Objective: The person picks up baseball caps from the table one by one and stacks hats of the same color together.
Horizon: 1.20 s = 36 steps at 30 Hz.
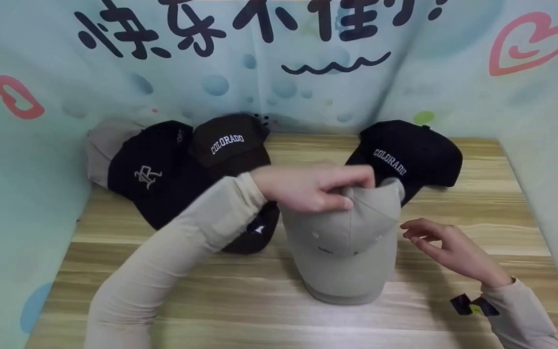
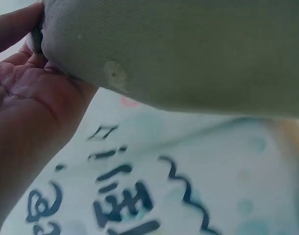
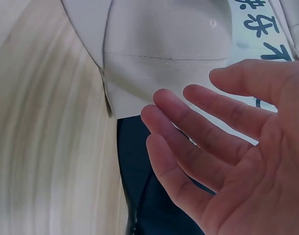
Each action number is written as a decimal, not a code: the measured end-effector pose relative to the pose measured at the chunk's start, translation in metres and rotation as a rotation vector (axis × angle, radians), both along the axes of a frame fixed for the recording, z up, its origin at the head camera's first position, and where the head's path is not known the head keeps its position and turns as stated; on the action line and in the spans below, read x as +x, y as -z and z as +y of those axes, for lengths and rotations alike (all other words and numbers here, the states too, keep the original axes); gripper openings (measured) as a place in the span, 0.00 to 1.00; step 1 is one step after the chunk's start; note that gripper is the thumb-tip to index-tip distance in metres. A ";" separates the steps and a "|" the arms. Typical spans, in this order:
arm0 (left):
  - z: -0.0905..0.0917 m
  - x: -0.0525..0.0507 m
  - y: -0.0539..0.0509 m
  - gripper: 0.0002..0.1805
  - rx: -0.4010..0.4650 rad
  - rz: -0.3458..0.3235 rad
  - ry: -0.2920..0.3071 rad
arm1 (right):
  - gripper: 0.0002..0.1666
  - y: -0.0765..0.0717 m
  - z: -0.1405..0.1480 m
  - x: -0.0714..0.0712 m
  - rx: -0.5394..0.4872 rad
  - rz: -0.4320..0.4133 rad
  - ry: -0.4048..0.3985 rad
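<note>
A beige baseball cap (image 1: 347, 242) hangs over the middle of the table, brim toward the near side. My left hand (image 1: 313, 189) pinches its crown from above between thumb and fingers; the left wrist view shows the gathered cloth of the beige cap (image 2: 154, 54) at those fingers. To the right of the cap is my right hand (image 1: 448, 247), its fingers loosely bent and holding nothing. In the right wrist view, the right hand (image 3: 222, 142) lies palm-up in front of the beige cap (image 3: 164, 73), fingers spread.
A black COLORADO cap (image 1: 414, 150) sits at the back right, partly behind the beige cap. At the back left, a dark brown COLORADO cap (image 1: 230, 140), a black cap with an R (image 1: 148, 169) and a grey cap (image 1: 100, 145) lie bunched together. A printed cloth (image 1: 308, 97) backs the wooden table (image 1: 240, 310).
</note>
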<state>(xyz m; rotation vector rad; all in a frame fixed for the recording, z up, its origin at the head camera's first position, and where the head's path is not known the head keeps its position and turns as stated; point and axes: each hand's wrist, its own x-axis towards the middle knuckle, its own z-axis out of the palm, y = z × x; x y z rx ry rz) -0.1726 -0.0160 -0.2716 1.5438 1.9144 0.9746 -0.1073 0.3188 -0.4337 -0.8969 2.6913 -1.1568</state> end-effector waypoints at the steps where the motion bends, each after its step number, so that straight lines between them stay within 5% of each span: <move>1: 0.004 0.000 0.005 0.09 -0.011 -0.019 0.007 | 0.17 0.001 0.000 0.001 -0.003 0.002 -0.002; 13: 0.040 -0.010 0.053 0.13 -0.155 -0.072 -0.027 | 0.16 0.006 -0.003 0.007 -0.040 0.005 0.049; 20: 0.044 -0.020 0.077 0.13 -0.270 0.051 -0.225 | 0.16 0.014 -0.008 0.012 -0.073 -0.021 0.039; 29: 0.047 -0.011 0.100 0.10 -0.400 0.144 -0.494 | 0.18 0.009 -0.022 0.020 -0.088 0.020 0.031; 36: 0.048 -0.013 0.103 0.14 -0.456 0.129 -0.557 | 0.27 -0.003 -0.036 0.029 -0.076 0.114 0.075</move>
